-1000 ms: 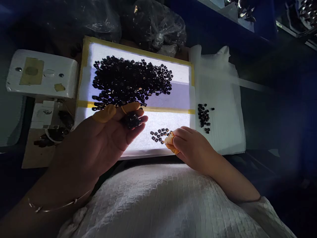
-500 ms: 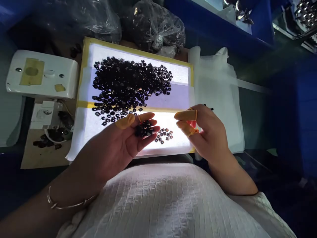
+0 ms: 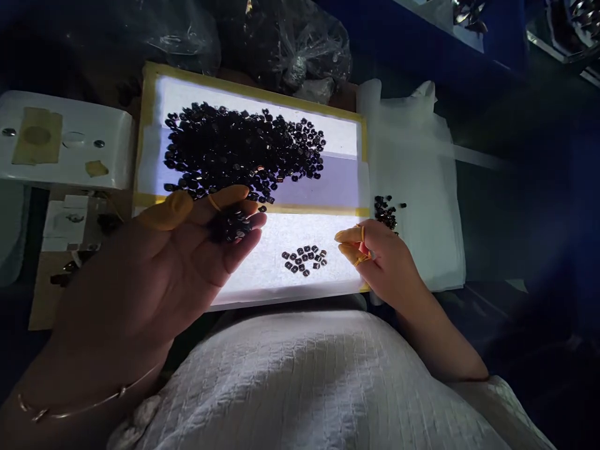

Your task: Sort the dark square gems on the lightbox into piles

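At a dim workplace, a person's left hand (image 3: 159, 269) is turned palm up, thumb and fingers apart, the fingers curled beneath a handful of small dark pieces (image 3: 232, 225); that cupped shape probably keeps them from rolling off. The right hand (image 3: 382, 253) hangs over the right edge of a glowing white panel (image 3: 272, 281), thumb and forefinger bent toward each other, tips slightly apart, no piece visible between them. Both hands wear yellow finger covers (image 3: 166, 212), perhaps for grip or cleanliness. A thick heap of similar pieces (image 3: 244, 144) covers much of the panel's upper half. Below, a small group (image 3: 304, 257) lies spread out, each piece lit from beneath, seemingly so it can be seen singly. Another cluster (image 3: 384, 209) sits apart on white sheeting (image 3: 422, 181), just beyond the right hand.
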Demonstrator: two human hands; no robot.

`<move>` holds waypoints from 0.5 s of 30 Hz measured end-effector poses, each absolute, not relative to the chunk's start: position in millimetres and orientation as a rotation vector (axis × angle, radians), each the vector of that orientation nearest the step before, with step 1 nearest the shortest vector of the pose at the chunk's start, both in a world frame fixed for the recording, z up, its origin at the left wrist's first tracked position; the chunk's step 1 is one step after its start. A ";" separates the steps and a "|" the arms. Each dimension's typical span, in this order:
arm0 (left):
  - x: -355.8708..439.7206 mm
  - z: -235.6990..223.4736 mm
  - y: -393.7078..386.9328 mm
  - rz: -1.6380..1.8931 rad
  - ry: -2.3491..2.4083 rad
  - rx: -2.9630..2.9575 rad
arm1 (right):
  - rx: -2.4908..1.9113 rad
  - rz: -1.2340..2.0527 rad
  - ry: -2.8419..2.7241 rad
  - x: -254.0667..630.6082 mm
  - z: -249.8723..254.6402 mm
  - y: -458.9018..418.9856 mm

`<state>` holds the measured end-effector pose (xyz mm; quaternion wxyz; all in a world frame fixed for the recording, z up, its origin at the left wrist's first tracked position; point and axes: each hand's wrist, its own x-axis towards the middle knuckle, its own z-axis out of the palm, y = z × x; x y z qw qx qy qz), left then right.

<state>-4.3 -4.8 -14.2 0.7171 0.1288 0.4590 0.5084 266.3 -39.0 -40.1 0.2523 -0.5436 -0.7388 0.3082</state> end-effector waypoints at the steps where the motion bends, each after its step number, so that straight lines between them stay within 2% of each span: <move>1: -4.3 -14.1 -4.6 1.128 1.023 0.282 | -1.469 0.836 -2.009 266.2 -40.4 -38.7; 15: -4.2 -16.0 -4.0 1.102 1.059 0.292 | -1.449 0.833 -2.009 266.6 -44.6 -37.3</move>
